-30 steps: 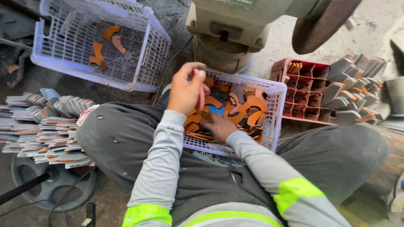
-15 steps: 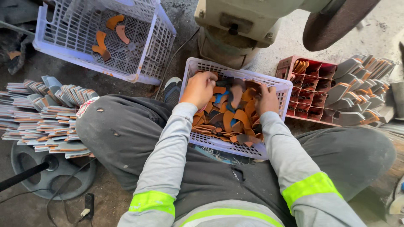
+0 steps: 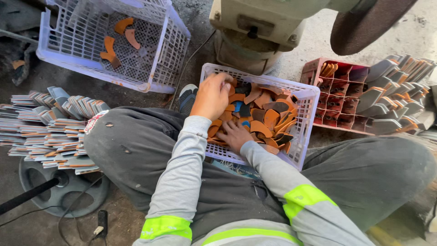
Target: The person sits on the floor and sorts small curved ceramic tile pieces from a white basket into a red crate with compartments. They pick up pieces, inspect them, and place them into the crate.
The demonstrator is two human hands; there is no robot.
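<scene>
Both my hands are down in the white basket (image 3: 304,136) between my knees — left hand (image 3: 211,96) curled over the orange curved pieces (image 3: 268,119), right hand (image 3: 233,135) resting spread on them, fingers apart.

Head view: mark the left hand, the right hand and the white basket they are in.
left hand (image 3: 211,96), head view, on the back of the hand.
right hand (image 3: 234,135), head view, on its knuckles.
white basket (image 3: 304,132), head view, on its right wall.
</scene>
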